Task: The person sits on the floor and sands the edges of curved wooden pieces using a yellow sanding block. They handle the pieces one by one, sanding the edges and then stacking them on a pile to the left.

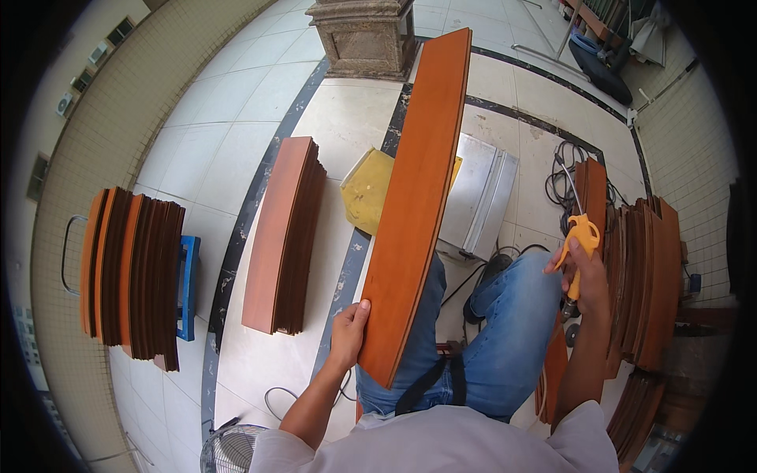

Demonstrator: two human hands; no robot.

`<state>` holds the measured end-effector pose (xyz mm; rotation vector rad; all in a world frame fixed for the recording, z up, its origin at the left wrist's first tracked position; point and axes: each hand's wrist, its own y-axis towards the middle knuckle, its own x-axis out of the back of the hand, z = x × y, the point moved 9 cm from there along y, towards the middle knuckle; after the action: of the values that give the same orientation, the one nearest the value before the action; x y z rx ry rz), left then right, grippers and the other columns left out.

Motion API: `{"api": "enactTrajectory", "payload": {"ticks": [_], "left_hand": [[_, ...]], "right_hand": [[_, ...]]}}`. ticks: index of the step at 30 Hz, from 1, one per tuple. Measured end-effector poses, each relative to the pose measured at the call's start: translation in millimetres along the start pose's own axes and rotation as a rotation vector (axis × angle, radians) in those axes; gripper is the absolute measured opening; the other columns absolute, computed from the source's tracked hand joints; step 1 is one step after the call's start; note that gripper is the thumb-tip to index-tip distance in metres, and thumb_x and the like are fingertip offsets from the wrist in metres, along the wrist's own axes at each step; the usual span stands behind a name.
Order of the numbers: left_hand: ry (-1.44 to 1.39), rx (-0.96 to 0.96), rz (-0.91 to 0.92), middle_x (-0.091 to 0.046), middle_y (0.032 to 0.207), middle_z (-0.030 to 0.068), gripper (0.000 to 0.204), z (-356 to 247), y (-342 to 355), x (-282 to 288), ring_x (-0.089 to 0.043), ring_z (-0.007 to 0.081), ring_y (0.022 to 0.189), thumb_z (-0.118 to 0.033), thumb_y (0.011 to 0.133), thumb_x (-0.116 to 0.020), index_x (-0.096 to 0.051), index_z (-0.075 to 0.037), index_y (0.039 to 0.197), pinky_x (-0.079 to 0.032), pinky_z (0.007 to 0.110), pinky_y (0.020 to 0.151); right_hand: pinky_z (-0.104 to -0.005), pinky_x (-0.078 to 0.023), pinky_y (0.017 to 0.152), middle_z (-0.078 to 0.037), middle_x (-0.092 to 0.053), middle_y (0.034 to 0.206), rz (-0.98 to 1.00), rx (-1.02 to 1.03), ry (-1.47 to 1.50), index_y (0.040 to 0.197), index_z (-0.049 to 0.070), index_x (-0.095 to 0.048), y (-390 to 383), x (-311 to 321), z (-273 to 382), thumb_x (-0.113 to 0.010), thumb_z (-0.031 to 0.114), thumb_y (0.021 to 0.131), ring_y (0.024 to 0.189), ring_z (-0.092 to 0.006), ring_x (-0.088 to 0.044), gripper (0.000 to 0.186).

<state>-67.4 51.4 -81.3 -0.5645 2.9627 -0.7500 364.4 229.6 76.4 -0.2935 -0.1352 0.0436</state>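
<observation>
1. Because the left hand (349, 329) grips the long orange-brown plank (416, 205) only at its near lower corner, I judge the far end, up at the top centre of the frame, could swing or droop; the lever is long and one hand carries it.
2. If it tipped to the picture's left, I think it could knock the stack of planks (284, 236) standing on edge on the tiled floor (229, 102) at centre left.
3. The right hand (582, 276), at centre right, is closed around a yellow-handled air blow gun (581, 240); its hose (564, 177) coils just above, and I reckon a snag there could jerk that arm.
4. The plank runs from lower centre to top centre, slanting over the blue-jeaned knee (512, 323). The left thumb lies on its near face and edge, while the other fingers are hidden behind the board, so I take it as clamped between them.
5. The right fingers are wrapped tight on the gun's handle, thumb on top; plank and gun are well apart.
</observation>
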Motion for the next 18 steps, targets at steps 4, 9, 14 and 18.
{"api": "enactTrajectory", "payload": {"ticks": [4,9,14,18], "left_hand": [[-0.2,0.083,-0.048,-0.068,0.088,0.0023,0.053,11,7,18,-0.056,0.0091,0.079,-0.045,0.107,-0.061,-0.073,0.005,0.099,-0.049,0.027,0.072],[0.039,-0.069,-0.281,-0.059,0.077,-0.0015,0.05,17,18,116,-0.046,0.0078,0.07,-0.044,0.105,-0.066,-0.068,0.002,0.084,-0.042,0.029,0.061],[0.533,-0.105,-0.58,-0.058,0.066,0.0064,0.055,3,26,239,-0.047,0.0133,0.064,-0.045,0.1,-0.073,-0.066,0.004,0.077,-0.044,0.034,0.06],[0.777,-0.148,-0.764,-0.068,0.072,0.0208,0.065,-14,33,306,-0.062,0.0309,0.063,-0.055,0.095,-0.073,-0.067,0.007,0.078,-0.05,0.044,0.065]], "right_hand": [[-0.0195,-0.044,0.05,-0.004,-0.072,0.084,-0.361,-0.001,0.022,0.102,0.01,-0.063,-51,55,-28,-0.056,0.048,0.107,0.075,-0.0092,-0.067,0.038],[-0.0209,-0.041,0.05,-0.001,-0.07,0.081,-0.654,-0.099,-0.215,0.092,0.012,-0.064,-82,138,-87,-0.058,0.054,0.104,0.071,-0.008,-0.063,0.044],[-0.0279,-0.045,0.058,-0.001,-0.065,0.077,-0.518,-0.378,-0.257,0.091,0.011,-0.063,-100,163,-207,-0.056,0.056,0.105,0.07,-0.0109,-0.061,0.047],[-0.0362,-0.051,0.068,-0.006,-0.068,0.085,-0.464,-0.467,-0.334,0.106,0.005,-0.066,-110,172,-325,-0.054,0.057,0.106,0.08,-0.0199,-0.067,0.053]]}}
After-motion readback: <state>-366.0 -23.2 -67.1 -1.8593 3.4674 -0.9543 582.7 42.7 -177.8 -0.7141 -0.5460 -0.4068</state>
